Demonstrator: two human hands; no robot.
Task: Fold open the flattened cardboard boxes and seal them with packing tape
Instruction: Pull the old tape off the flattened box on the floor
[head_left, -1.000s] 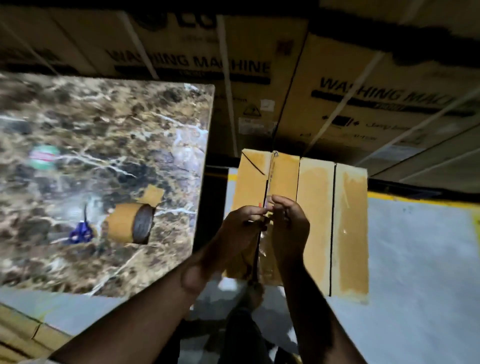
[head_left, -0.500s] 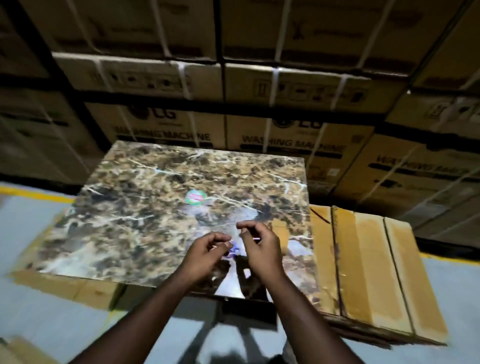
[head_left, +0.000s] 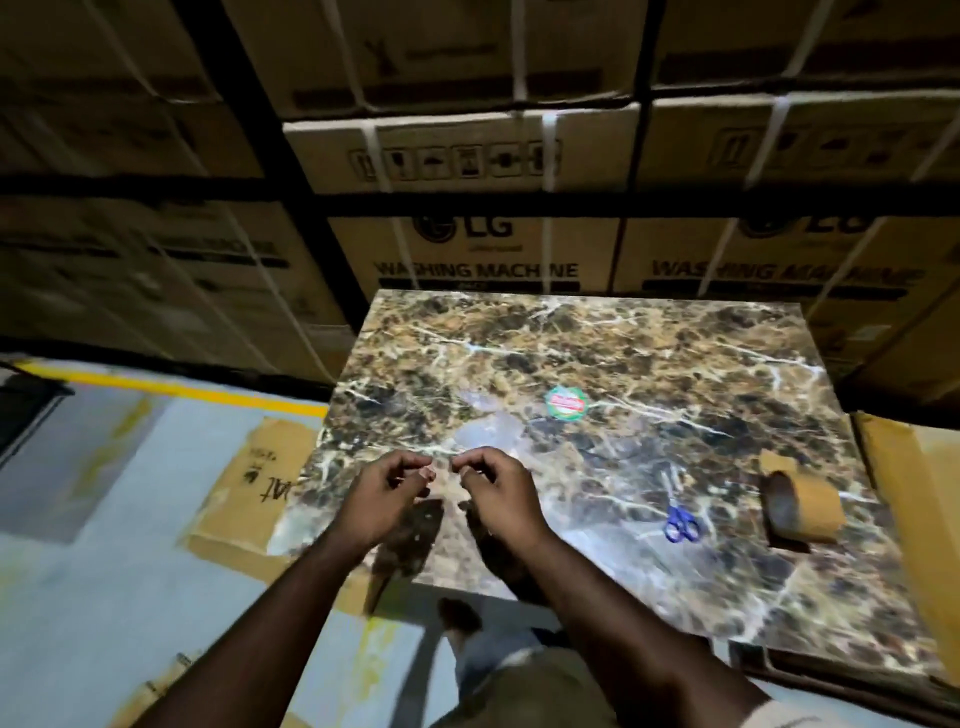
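Note:
My left hand (head_left: 387, 488) and my right hand (head_left: 496, 491) hover side by side above the front left part of the marble table (head_left: 623, 353). Both have curled fingers, with thumb and forefinger tips drawn together; whether anything small is pinched there is too blurred to tell. A brown packing tape roll (head_left: 802, 506) stands on edge at the table's right side. Blue-handled scissors (head_left: 681, 522) lie to its left. A flattened cardboard piece (head_left: 249, 483) lies on the floor left of the table. Taped cardboard boxes (head_left: 914, 493) show at the right edge.
Strapped washing machine cartons (head_left: 467, 249) are stacked high behind the table. A round green and red sticker (head_left: 566, 402) sits mid-table. A yellow line (head_left: 171, 389) crosses the grey floor at left. A dark object (head_left: 26, 415) is at the far left.
The view has swung left, from the taped boxes to the table. My hands left the box seam and now hover over the table's front left, still held close together.

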